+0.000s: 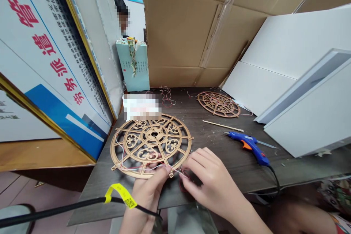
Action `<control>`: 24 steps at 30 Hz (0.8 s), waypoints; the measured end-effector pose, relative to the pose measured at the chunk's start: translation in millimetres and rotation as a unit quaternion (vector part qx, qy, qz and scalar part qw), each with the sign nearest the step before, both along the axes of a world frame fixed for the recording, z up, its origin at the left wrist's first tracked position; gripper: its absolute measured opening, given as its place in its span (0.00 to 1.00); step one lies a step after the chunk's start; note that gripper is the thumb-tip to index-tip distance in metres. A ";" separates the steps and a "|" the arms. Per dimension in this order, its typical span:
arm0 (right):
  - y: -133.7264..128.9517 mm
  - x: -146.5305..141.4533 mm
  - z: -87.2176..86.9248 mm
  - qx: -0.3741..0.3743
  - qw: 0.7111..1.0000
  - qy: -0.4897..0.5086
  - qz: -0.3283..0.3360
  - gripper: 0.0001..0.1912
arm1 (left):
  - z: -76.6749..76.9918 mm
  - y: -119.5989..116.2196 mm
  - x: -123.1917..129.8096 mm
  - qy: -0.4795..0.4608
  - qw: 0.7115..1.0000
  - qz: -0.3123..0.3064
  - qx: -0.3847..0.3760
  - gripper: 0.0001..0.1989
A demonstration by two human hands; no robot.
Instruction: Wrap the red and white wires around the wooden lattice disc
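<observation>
A round openwork wooden disc [155, 134] with scroll cut-outs is tilted above the table's front edge. My left hand [153, 186] grips its near rim from below, thumb on top, other fingers underneath and partly hidden. A thin white and red wire [137, 169] runs along the disc's near rim and up its left side. My right hand [204, 170] is closed at the rim's right, pinching the wire between thumb and fingers. A loop of red wire [183, 182] hangs below those fingertips.
On the dark table [203, 131] lie a second wooden disc [218, 104], a thin stick [223, 126] and a blue glue gun [248, 146]. Cardboard [186, 29] stands behind, white panels [309, 106] at right, a printed board [55, 55] at left. A black cable [82, 204] crosses the lower left.
</observation>
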State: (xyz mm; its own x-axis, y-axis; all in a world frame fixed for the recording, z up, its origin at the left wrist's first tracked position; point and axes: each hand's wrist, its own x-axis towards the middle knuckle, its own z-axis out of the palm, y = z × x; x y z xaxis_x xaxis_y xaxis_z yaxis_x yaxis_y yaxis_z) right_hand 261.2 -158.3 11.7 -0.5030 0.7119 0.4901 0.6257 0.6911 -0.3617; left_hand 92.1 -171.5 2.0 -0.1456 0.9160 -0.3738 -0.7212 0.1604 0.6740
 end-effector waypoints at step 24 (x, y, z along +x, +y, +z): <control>23.9 -3.7 10.8 0.055 0.989 0.055 0.129 0.10 | -5.3 3.5 0.1 0.007 0.999 -0.021 0.045 0.38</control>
